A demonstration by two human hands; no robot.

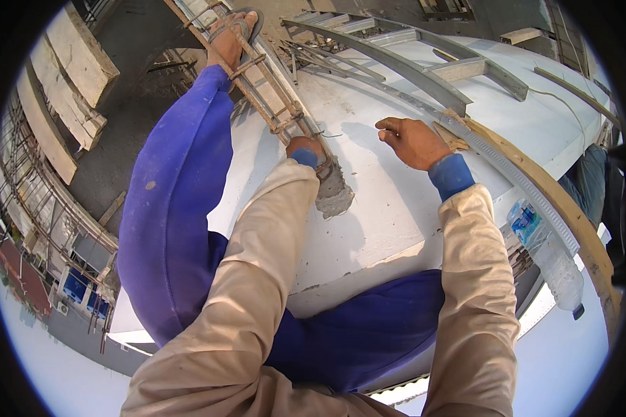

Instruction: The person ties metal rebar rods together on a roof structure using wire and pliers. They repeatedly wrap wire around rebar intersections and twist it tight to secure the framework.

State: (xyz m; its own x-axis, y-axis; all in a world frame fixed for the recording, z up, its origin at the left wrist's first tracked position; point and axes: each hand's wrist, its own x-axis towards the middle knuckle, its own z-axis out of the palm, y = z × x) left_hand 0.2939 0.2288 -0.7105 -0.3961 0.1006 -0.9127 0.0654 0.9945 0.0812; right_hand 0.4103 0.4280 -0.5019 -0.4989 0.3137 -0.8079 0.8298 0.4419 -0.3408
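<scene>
My left hand (305,146) is closed at the lower end of a rusty rebar cage (271,94), beside a rough lump of grey concrete (334,198). Its fingers are mostly hidden by the wrist and the bars. Over the white slab (375,208), my right hand (416,144) hovers off to the right of the cage. Its fingers are loosely bent, thumb and forefinger slightly apart, and nothing shows between them. My sandalled foot (231,40) rests on the upper part of the cage.
A metal ladder-like frame (403,52) lies across the far slab. Along the right run a perforated metal strip (515,177) and a wooden batten (560,198), near a plastic bottle (546,254). Wooden planks (66,90) stand at left above a drop. Another person's leg (588,182) shows at right.
</scene>
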